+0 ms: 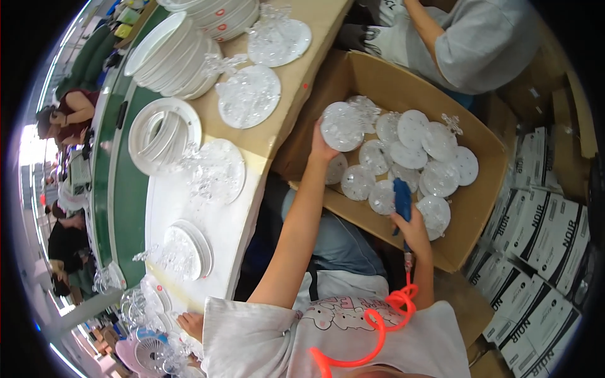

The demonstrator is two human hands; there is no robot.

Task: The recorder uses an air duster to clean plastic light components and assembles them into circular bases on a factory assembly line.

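My left hand (323,145) grips a round white disc (342,126) by its edge, over the near-left part of a large cardboard box (485,205). Clear, sparkling plastic pieces (363,108) hang at the disc's far right side. In my right hand (413,228) is a blue air blow gun (402,198), its nozzle end over the discs in the box. An orange coiled hose (381,334) runs from its lower end across my shirt. Several similar white discs (439,178) with clear pieces lie heaped inside the box.
On the table (255,160) to my left stand stacks of white round trays (170,57) and more discs (249,96). Another person (485,50) sits beyond the box. Someone else's hand (191,324) rests at the table's near end. Printed white cartons (535,233) are stacked at right.
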